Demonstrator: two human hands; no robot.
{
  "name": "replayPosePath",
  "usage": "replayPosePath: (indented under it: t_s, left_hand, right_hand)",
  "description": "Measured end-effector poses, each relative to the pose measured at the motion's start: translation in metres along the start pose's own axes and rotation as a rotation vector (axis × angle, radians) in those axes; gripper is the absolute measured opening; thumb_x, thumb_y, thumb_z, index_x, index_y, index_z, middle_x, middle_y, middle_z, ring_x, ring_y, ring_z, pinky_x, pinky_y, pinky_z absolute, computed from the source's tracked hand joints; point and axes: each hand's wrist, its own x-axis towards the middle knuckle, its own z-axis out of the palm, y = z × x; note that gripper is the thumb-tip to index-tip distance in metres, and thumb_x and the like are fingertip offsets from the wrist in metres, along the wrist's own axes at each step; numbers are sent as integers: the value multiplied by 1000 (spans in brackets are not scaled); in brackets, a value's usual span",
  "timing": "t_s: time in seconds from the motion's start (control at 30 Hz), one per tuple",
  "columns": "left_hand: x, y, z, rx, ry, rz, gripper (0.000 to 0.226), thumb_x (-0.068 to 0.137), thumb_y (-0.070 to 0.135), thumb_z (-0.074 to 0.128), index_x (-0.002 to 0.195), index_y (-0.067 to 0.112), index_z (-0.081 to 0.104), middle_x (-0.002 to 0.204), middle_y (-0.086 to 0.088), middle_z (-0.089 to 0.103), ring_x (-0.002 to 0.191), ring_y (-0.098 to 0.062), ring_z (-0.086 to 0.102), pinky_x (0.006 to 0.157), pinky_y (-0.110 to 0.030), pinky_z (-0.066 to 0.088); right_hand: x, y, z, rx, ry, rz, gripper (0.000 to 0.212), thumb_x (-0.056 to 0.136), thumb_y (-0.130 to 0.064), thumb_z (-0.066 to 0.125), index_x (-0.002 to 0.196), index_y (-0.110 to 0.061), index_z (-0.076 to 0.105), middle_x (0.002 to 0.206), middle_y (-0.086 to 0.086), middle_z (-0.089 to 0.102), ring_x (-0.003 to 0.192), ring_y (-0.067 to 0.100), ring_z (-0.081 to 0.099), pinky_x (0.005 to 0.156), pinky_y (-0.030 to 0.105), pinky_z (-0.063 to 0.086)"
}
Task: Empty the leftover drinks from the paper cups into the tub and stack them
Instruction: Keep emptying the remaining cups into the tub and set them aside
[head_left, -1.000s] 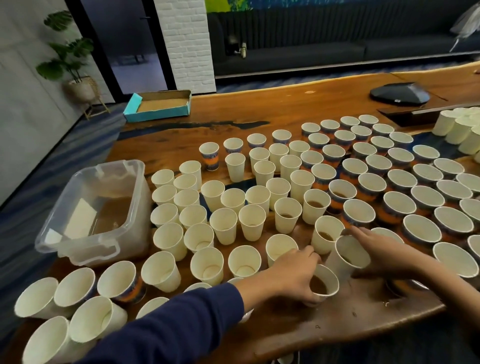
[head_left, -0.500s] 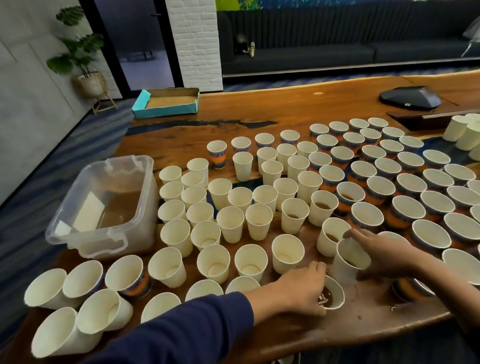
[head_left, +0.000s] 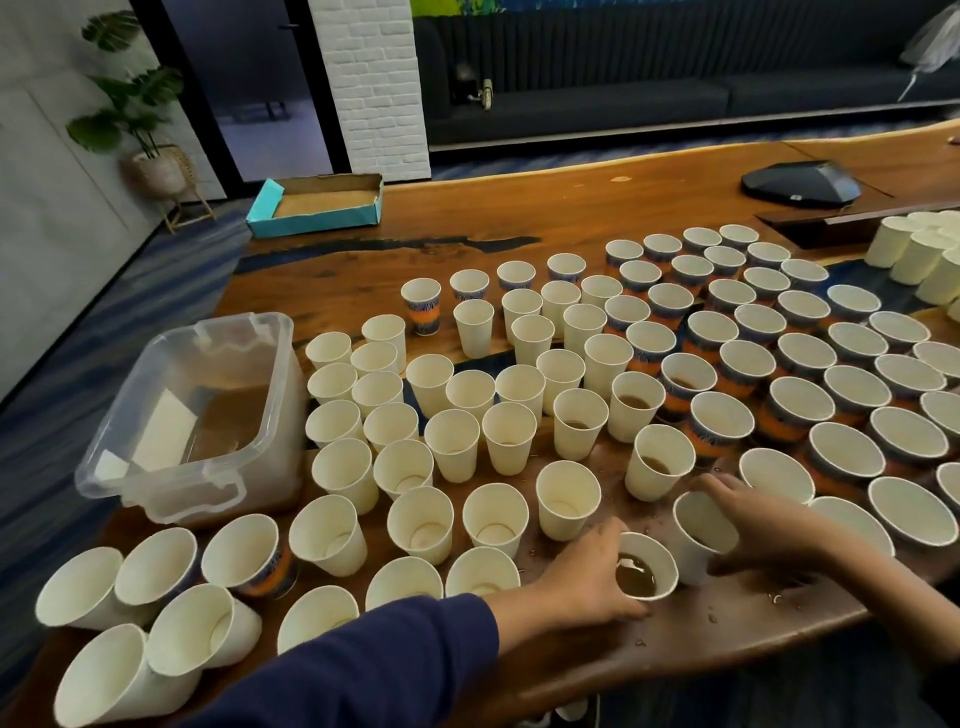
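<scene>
A long wooden tabletop (head_left: 545, 218) is carrying rows of paper cups (head_left: 519, 395), with a clear plastic tub (head_left: 171, 493) of brown liquid sitting at its left. The left hand (head_left: 576, 577) is curling its grip round a cup of brown drink (head_left: 644, 566) near the front edge; just beside it, the right hand (head_left: 753, 525) is clasping a tilted white cup (head_left: 696, 540).

white brick pillar (head_left: 375, 83) | dark sofa (head_left: 649, 98) | blue carpet (head_left: 130, 306) | potted plant (head_left: 132, 114)
</scene>
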Motion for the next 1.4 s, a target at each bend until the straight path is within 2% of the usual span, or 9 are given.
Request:
replayPosePath:
  t_s: [0.23,0.33,0.43,0.7,0.87,1.03,1.13,1.3,1.4]
  left_hand:
    - [-19,15,-36,-144,-4,38,65,75,33,81,127,19,44,126,-1,55,103,-7,50,86,-24,45]
    - [-30,23,-63,-181,68,80,66,74,36,81,128,21,46,125,1,56,104,-8,51,84,-23,46]
    - [-40,27,-93,-244,143,99,68,74,34,82,130,21,46,126,2,55,107,-10,52,82,-21,47]
    - [-72,4,-163,-490,471,96,66,74,27,82,127,28,44,111,19,51,100,1,53,77,-11,50]
    - [-97,-28,-196,-660,683,107,60,73,19,83,120,29,47,113,18,55,104,1,55,80,-14,51]
    - [-119,-61,-219,-754,932,153,53,70,26,83,114,23,52,109,8,60,95,5,60,76,-15,50]
    - [-130,-78,-233,-838,1097,140,62,53,44,77,108,24,55,101,9,64,88,6,61,73,-16,50]
    - [-149,-111,-254,-747,1270,99,60,56,50,72,108,25,54,103,10,62,89,9,60,76,-11,48]
    - [-160,-132,-268,-654,1302,20,56,58,54,71,106,32,52,105,15,60,93,10,58,77,-9,47]
  right_hand:
    - [-9,-6,-42,116,93,-3,95,71,-46,79,145,-24,22,146,2,35,121,17,48,93,25,49]
    - [-11,-21,-64,198,159,-53,95,68,-51,78,143,-28,25,147,1,34,119,15,47,89,25,51]
    - [-10,-47,-84,254,228,-101,92,68,-48,77,143,-29,27,149,1,32,126,19,44,94,30,49]
    - [16,-137,-123,354,359,-270,85,71,-37,79,142,-30,33,148,4,35,126,20,41,98,34,45]
    - [39,-205,-131,511,440,-385,90,67,-33,82,143,-18,35,148,7,38,130,23,39,101,37,39]
    - [68,-276,-127,791,395,-437,89,65,-29,84,138,-14,34,140,7,43,114,13,43,90,32,44]
    - [87,-314,-115,868,347,-441,91,67,-30,84,140,-13,32,139,6,44,110,11,41,87,30,41]
    - [108,-362,-101,758,375,-495,89,65,-33,87,136,-17,36,125,-1,50,108,15,50,87,34,50]
    - [118,-382,-94,575,414,-551,74,71,-27,82,132,-22,40,125,-1,55,110,22,53,94,46,48]
